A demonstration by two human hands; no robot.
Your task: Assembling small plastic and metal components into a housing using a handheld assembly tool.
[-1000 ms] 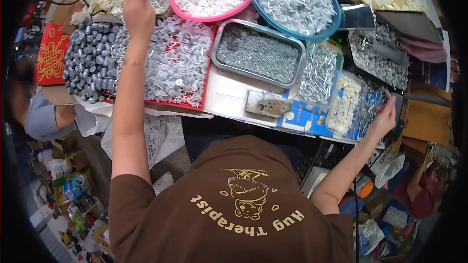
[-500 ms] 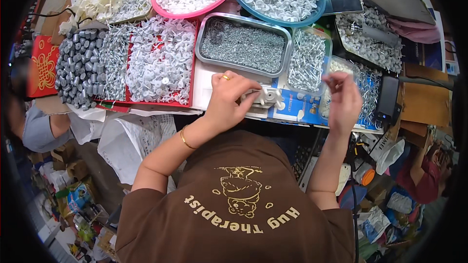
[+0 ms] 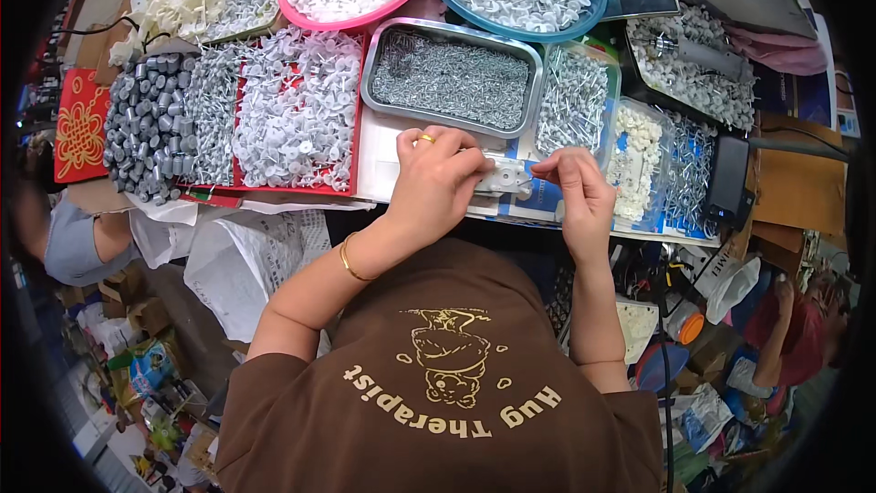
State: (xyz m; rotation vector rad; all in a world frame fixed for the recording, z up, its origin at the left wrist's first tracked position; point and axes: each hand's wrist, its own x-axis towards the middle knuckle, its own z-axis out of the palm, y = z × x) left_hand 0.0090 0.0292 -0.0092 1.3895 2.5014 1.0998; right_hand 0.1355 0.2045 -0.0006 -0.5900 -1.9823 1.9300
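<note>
Item, white moulded-plastic piece, one: centre of the frame, just below the silver rectangular metal tray.

Item, bare left hand, one: fingers closed on the piece's left end, as far as I can see from my remote seat (a gold ring and a thin gold bracelet go with it).

Item, bare right hand, one: thumb and fingers bunched near the piece's right end; whether they clasp anything small, I cannot tell.

Progress: I judge the work on this single piece as partly done, both hands being at it. I can pick out no finished one, and the stock looks ample, so much seems left.

Counts: round plastic basins, two, top centre, one pink and one teal; metal tray, one; shallow red tray, one, left of centre; heap of grey cylinders, one, left; right of centre, heaps, three: white-headed silver nails, small cream plastic bits, silver metal fasteners. Individual contents are too many for me to count.
</note>
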